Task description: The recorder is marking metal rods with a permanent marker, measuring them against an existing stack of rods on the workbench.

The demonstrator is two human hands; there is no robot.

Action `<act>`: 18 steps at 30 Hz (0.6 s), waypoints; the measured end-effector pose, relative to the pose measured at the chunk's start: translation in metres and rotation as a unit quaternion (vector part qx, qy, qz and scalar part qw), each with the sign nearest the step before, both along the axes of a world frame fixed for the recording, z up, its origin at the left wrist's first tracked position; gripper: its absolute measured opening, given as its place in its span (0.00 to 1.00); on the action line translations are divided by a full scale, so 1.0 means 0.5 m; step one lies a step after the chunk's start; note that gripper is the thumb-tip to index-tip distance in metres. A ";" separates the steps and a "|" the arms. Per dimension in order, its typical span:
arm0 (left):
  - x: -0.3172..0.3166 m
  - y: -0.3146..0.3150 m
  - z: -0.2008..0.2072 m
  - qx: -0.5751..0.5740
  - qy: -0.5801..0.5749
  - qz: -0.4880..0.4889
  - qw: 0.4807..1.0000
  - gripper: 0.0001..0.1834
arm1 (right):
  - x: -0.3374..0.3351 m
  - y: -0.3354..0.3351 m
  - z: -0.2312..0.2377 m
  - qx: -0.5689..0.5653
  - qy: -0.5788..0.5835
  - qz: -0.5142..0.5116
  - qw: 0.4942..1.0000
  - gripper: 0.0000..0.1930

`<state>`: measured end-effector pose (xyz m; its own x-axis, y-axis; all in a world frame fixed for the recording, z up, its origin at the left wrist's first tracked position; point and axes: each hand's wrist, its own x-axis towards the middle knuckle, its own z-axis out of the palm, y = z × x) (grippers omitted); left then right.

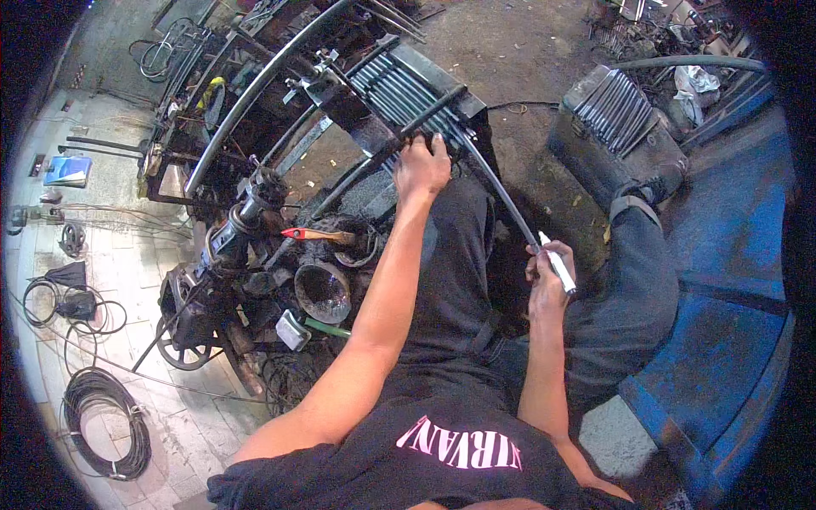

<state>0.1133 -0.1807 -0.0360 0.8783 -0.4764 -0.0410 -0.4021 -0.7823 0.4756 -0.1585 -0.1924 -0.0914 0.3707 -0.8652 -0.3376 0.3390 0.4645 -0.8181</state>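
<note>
My right hand (551, 285) is closed around a white marker pen (557, 265) and the near end of a long dark metal rod (500, 189). The rod slants up and left to the corner of a rack. Across that rack lie several thin metal rods (395, 89), side by side, under a dark crossbar (435, 110). My left hand (421, 170) reaches to the near edge of these rods, its fingers slightly apart and touching them. Whether it pinches a rod is partly hidden by the hand.
A second stack of short rods (614, 110) rests on a block at the right, near my shoe. Left of my arm stand a greasy machine (246, 204), a red-handled brush (319, 235) and a metal bowl (323, 293). Coiled cable (106, 425) lies on the tiles; blue metal panels (714, 365) flank me.
</note>
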 end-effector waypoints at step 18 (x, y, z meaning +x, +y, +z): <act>-0.041 0.031 0.011 0.033 -0.001 -0.066 0.997 0.38 | -0.004 -0.002 0.001 0.003 -0.005 -0.008 1.000 0.08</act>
